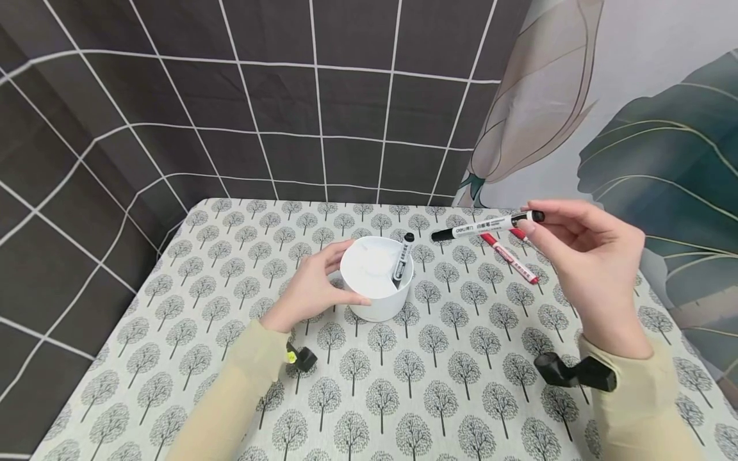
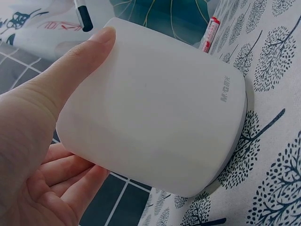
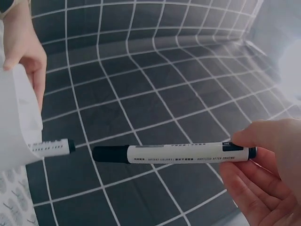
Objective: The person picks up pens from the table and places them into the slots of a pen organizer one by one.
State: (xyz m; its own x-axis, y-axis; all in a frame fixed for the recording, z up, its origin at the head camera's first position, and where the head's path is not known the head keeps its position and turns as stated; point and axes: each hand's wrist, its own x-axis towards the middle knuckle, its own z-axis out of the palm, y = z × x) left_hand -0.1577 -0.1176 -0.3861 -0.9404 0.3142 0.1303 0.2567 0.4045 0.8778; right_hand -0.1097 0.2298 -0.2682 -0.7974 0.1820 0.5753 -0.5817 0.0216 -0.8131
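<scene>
A white cup [image 1: 377, 278] stands on the tree-print tablecloth [image 1: 369, 384], with one black-capped white marker [image 1: 402, 260] leaning inside it. My left hand [image 1: 314, 285] grips the cup's side; the thumb [image 2: 70, 70] lies along the wall of the cup [image 2: 155, 117]. My right hand [image 1: 588, 256] pinches the tail of a second black-capped marker [image 1: 487, 226] and holds it level in the air, to the right of the cup. In the right wrist view this marker [image 3: 174, 153] points its cap toward the cup [image 3: 16, 132]. A red marker [image 1: 510, 258] lies on the cloth below it.
A dark grid-patterned backdrop [image 1: 259, 109] rises behind and left of the table. A leaf-print wall hanging [image 1: 634, 128] stands at the right. Black wrist-camera mounts [image 1: 576, 372] sit at both sleeves.
</scene>
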